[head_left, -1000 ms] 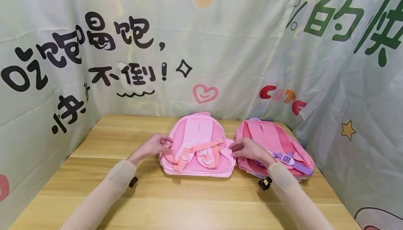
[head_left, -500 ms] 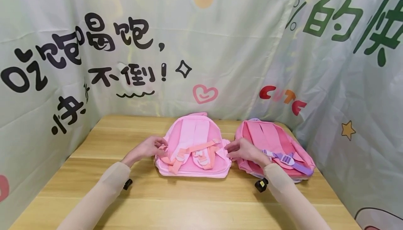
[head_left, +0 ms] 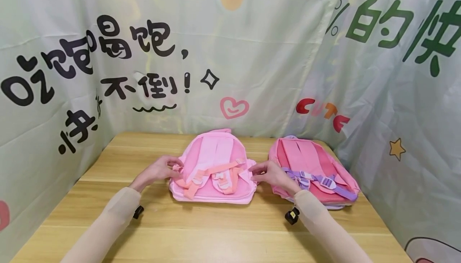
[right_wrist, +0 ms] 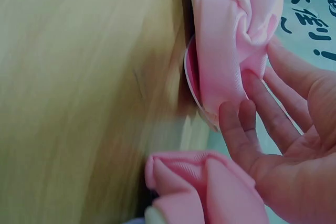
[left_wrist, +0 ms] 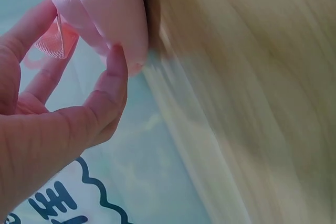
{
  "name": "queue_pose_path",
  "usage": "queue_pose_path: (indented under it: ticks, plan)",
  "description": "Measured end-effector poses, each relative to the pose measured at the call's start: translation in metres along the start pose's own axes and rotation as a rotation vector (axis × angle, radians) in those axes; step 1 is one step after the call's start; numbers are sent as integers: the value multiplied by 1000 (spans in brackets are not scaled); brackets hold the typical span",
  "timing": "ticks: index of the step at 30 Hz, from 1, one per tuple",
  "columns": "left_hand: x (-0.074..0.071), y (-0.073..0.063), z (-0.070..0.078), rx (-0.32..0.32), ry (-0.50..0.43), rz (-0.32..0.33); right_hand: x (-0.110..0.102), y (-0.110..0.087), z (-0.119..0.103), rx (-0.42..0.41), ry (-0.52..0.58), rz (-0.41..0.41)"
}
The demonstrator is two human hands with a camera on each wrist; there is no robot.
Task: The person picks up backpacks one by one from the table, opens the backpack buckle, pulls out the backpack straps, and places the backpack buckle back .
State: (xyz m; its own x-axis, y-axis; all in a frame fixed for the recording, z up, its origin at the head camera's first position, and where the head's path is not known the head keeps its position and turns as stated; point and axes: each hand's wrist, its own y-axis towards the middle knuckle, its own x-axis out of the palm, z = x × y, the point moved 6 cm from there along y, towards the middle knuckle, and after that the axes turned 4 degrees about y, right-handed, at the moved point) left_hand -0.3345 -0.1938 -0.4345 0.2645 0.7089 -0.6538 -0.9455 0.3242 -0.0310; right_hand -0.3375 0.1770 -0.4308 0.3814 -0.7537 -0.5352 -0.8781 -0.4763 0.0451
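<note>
A light pink backpack (head_left: pixel 216 143) lies on the table with its padded back and peach straps facing up. My left hand (head_left: pixel 158 171) holds its left side, thumb and fingers spread around the edge. In the left wrist view, the fingertips (left_wrist: pixel 116 59) touch the pink side fabric beside a peach strap (left_wrist: pixel 55 40). My right hand (head_left: pixel 271 175) holds the opposite side. The right wrist view shows its fingers (right_wrist: pixel 270 108) bent against the folded side fabric, the palm partly facing the camera.
A darker pink backpack (head_left: pixel 306 153) with purple straps lies to the right, partly behind my right wrist. The wooden table (head_left: pixel 216 235) ends at printed fabric walls (head_left: pixel 201 27) at the back and both sides.
The light pink backpack has slid left across the table between both hands, which moved left with it. The gap to the darker backpack has widened, and that one has stayed in place.
</note>
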Motion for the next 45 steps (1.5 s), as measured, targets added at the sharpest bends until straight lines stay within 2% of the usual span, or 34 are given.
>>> queue_pose_path:
  ticks: [5,12,21,27,33,38,45]
  plan:
    - [-7,-5,-8,-20,-20,-5,8,4,1,33,35,39]
    - [-16,-12,-15,-70,-9,-14,18,9,-1,35,49,82]
    - [-27,-20,-26,-122,-6,-13,32,18,-6,75,71,91]
    - [-36,-25,-35,-118,-25,-15,40,24,-10,75,66,98]
    - [-47,-30,-48,-93,-17,-13,49,28,-12,41,45,104]
    - [-55,-34,-55,-62,-30,-13,57,34,-13,55,83,109]
    - [-65,-43,-63,-49,-67,-30,69,42,-20,21,90,106]
